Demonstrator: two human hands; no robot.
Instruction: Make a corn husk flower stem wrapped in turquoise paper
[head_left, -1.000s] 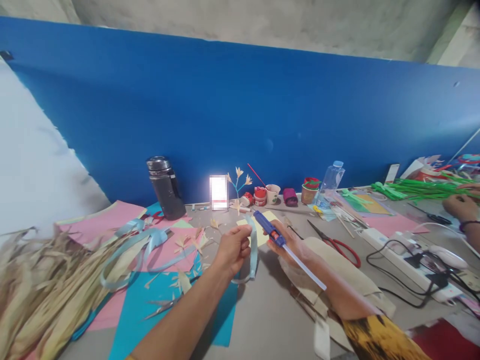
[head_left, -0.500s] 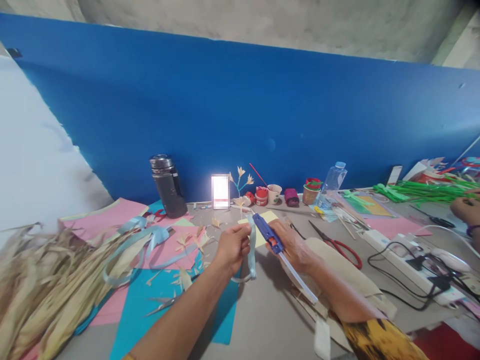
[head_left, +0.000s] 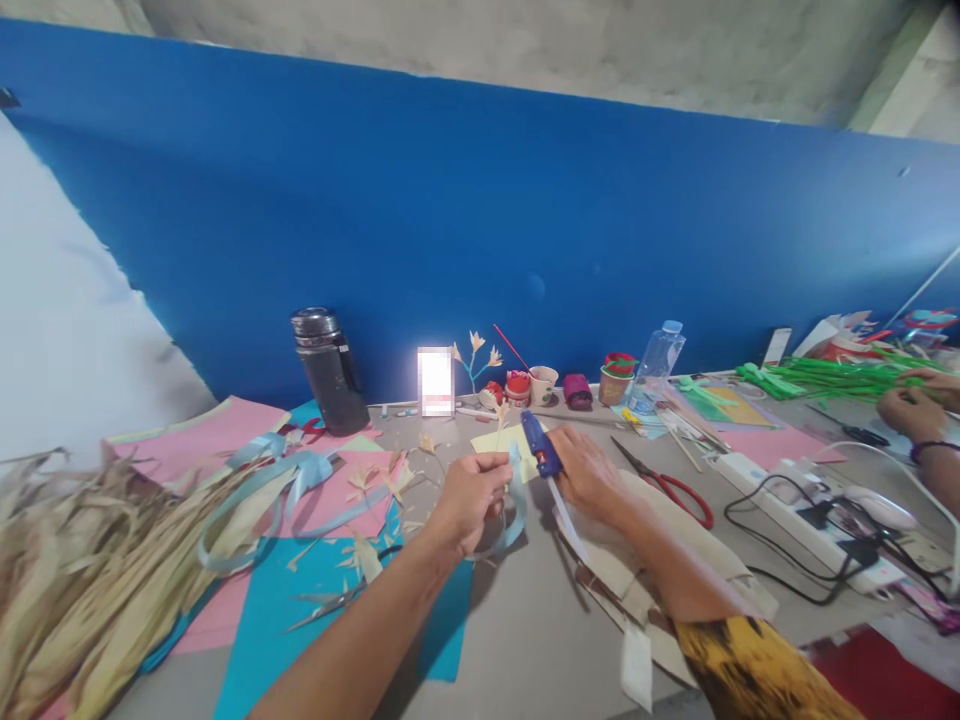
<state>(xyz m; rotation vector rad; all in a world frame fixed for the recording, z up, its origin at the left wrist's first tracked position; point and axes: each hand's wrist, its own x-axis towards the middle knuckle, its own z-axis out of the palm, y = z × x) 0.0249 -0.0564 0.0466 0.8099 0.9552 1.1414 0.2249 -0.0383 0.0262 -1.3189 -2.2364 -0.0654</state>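
saw a dark flask (head_left: 327,382) upright by the blue wall (head_left: 465,210), toward the left. spotted a paper cup (head_left: 543,386) with a thin red stick (head_left: 511,347) slanting from it, left of a purple bundle (head_left: 577,392). found a clear bottle (head_left: 658,368) with a blue cap just beside a brown cup (head_left: 615,388) topped in red and green. noticed a power strip (head_left: 774,510) with cords on it, and green stems (head_left: 832,378) heaped farther right.

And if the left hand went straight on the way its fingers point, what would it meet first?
Probably the blue glue gun in the right hand, past the ribbon the left hand pinches, though one view leaves the depth unclear.
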